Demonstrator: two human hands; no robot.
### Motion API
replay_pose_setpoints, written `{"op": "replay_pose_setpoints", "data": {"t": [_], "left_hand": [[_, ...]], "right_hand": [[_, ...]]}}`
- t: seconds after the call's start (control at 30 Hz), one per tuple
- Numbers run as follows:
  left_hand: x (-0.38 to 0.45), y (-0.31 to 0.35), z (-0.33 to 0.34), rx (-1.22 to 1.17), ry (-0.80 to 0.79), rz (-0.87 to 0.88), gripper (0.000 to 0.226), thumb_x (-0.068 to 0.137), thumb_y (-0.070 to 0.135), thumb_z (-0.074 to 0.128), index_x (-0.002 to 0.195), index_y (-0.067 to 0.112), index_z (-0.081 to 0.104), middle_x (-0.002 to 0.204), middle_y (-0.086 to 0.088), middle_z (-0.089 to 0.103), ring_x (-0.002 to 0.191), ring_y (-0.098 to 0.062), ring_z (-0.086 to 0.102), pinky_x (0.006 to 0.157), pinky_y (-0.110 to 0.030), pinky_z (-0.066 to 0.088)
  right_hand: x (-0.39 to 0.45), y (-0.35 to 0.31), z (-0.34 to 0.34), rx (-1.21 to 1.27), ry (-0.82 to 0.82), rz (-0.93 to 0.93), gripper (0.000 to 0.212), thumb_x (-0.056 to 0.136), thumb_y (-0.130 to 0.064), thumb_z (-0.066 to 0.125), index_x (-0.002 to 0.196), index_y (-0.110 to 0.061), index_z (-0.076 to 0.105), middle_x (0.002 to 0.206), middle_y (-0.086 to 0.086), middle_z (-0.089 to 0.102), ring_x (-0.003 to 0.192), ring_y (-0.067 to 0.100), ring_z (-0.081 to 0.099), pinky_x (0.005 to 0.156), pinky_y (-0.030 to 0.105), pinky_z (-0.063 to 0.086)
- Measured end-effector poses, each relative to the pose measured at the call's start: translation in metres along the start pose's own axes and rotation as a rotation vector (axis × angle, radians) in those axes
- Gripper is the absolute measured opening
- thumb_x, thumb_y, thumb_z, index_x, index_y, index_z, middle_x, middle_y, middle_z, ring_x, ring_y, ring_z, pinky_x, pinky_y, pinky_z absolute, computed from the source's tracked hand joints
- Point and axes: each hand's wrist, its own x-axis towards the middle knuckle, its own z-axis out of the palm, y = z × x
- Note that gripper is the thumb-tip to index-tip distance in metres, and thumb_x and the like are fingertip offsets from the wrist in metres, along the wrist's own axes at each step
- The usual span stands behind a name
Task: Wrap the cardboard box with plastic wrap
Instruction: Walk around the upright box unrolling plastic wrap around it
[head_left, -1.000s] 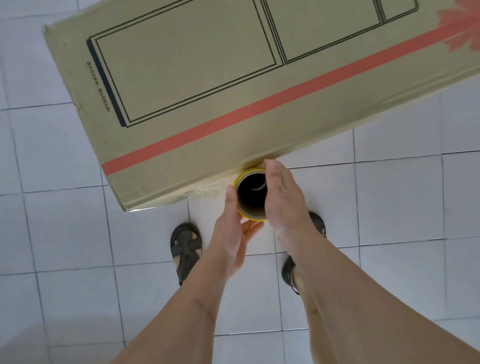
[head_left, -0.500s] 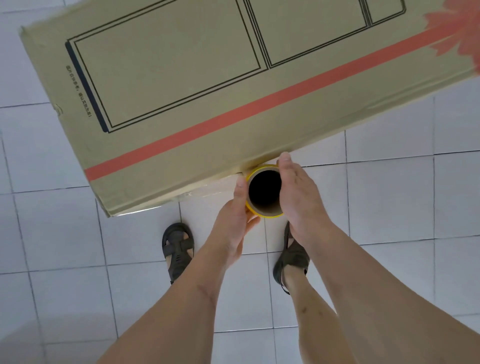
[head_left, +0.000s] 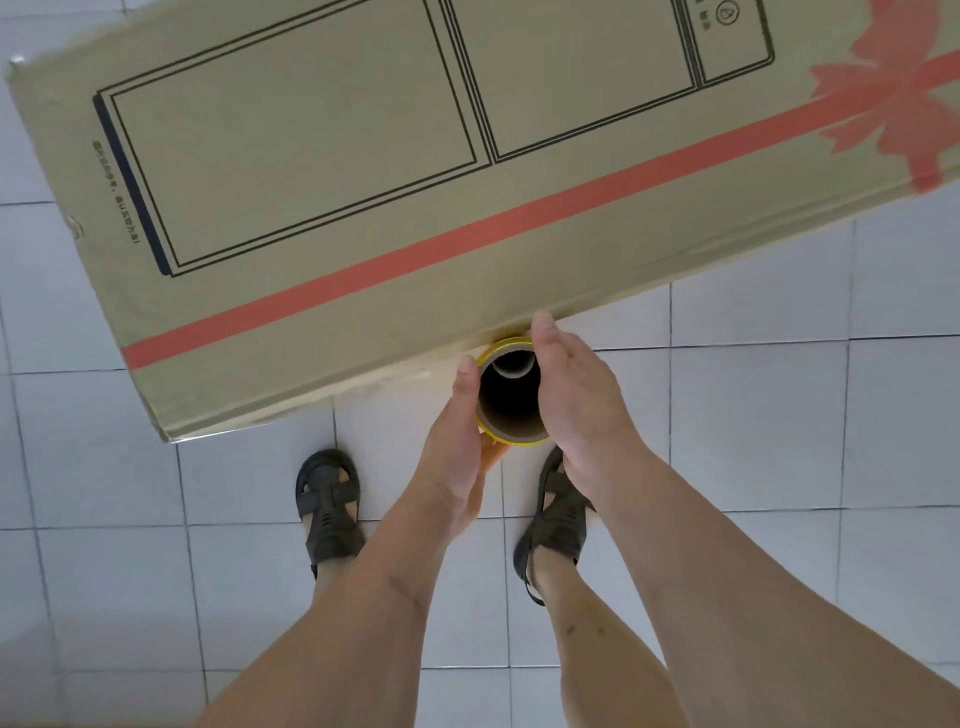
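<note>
The cardboard box (head_left: 415, 197) fills the far half of the view, a long carton standing on the white tiled floor (head_left: 779, 467), printed with a black appliance outline, a red stripe and a red bow at its far right. It looks stiff and bulky, probably too heavy to turn with ease, so the person is better off walking the film around it than shifting it; its sharp edges and corners are where thin film is likely to snag or tear. The roll of plastic wrap (head_left: 511, 395) stands upright, touching the near side of the box, seen down its dark hollow core with a yellow rim at the top. A faint glossy sheen along the near lower edge of the box, left of the roll, suggests film already laid there, though it is too thin to be certain. The left hand (head_left: 457, 447) and right hand (head_left: 582, 410) press flat against opposite sides of the roll, palms inward and fingers straight, clasping it between them, not curled around it. The roll should be light and its film slippery and clingy, so holding it by the sides lets it spin. Below the hands, two dark sandals (head_left: 330, 506) stand on the tiles.
</note>
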Motion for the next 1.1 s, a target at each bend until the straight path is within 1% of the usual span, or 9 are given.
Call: {"op": "replay_pose_setpoints", "data": {"t": [0.07,0.23,0.37,0.5,0.6,0.73,0.93,1.0,1.1], "left_hand": [[-0.002,-0.006,0.011,-0.019,-0.009,-0.019,0.055,0.095,0.066,0.039,0.120,0.029,0.071,0.118,0.006,0.078,0.119,-0.009,0.069,0.108,-0.035,0.050],[0.001,-0.004,0.021,-0.039,0.107,0.025,0.049,0.107,0.053,0.038,0.128,0.022,0.069,0.124,0.006,0.076,0.128,-0.010,0.062,0.119,-0.038,0.039],[0.002,0.006,0.025,-0.028,0.046,0.021,0.051,0.108,0.051,0.038,0.133,0.017,0.068,0.128,-0.003,0.074,0.129,-0.019,0.063,0.119,-0.048,0.040],[0.002,0.003,0.029,0.025,-0.045,-0.025,0.049,0.105,0.057,0.035,0.121,0.029,0.071,0.118,0.006,0.078,0.119,-0.010,0.069,0.113,-0.038,0.046],[0.006,0.000,0.031,0.098,-0.115,-0.112,0.053,0.099,0.066,0.036,0.125,0.032,0.067,0.120,0.009,0.077,0.122,-0.011,0.067,0.110,-0.035,0.047],[0.015,-0.004,0.029,0.175,-0.122,-0.088,0.088,0.077,0.092,0.047,0.147,0.040,0.051,0.146,0.021,0.059,0.140,-0.001,0.048,0.122,-0.038,0.032],[0.020,0.013,0.050,0.095,-0.060,-0.006,0.049,0.106,0.052,0.040,0.133,0.021,0.067,0.127,0.007,0.074,0.128,-0.010,0.063,0.113,-0.034,0.042],[0.017,0.015,0.060,0.057,-0.055,0.003,0.053,0.104,0.054,0.042,0.135,0.019,0.066,0.129,0.004,0.074,0.128,-0.012,0.064,0.110,-0.034,0.046],[0.013,0.009,0.079,-0.030,-0.039,-0.038,0.065,0.088,0.065,0.047,0.131,0.021,0.068,0.126,0.003,0.076,0.123,-0.010,0.067,0.107,-0.033,0.049]], "right_hand": [[0.004,-0.004,-0.012,-0.020,0.016,-0.028,0.043,0.102,-0.052,0.038,0.088,-0.017,0.059,0.084,-0.019,0.054,0.092,0.015,0.052,0.086,0.031,0.040],[0.008,0.012,-0.028,-0.001,-0.095,0.075,0.036,0.099,-0.062,0.037,0.112,-0.033,0.054,0.103,-0.021,0.056,0.097,0.007,0.050,0.086,0.026,0.033],[0.009,0.008,-0.026,0.004,-0.106,0.117,0.058,0.098,-0.065,0.031,0.141,-0.032,0.049,0.141,-0.011,0.052,0.124,0.012,0.047,0.101,0.030,0.035],[0.012,-0.012,-0.037,-0.026,-0.011,0.157,0.057,0.101,-0.060,0.028,0.136,-0.024,0.054,0.125,-0.006,0.052,0.112,0.017,0.046,0.099,0.034,0.035],[0.017,-0.020,-0.045,-0.094,0.075,0.106,0.060,0.103,-0.057,0.026,0.130,-0.017,0.061,0.129,0.002,0.059,0.118,0.023,0.052,0.103,0.034,0.038],[0.014,-0.017,-0.052,-0.027,0.098,0.120,0.032,0.101,-0.056,0.036,0.107,-0.031,0.054,0.093,-0.019,0.053,0.093,0.012,0.051,0.082,0.025,0.033],[0.018,0.002,-0.057,0.044,-0.054,0.164,0.055,0.095,-0.070,0.034,0.133,-0.036,0.052,0.126,-0.021,0.055,0.115,0.002,0.050,0.098,0.024,0.032],[0.026,-0.005,-0.065,0.065,-0.041,0.197,0.064,0.094,-0.071,0.034,0.139,-0.030,0.053,0.137,-0.014,0.055,0.126,0.009,0.049,0.104,0.028,0.033],[0.032,-0.023,-0.085,0.021,-0.025,0.201,0.065,0.097,-0.068,0.031,0.138,-0.025,0.056,0.137,-0.006,0.057,0.124,0.015,0.050,0.096,0.029,0.035]]}}
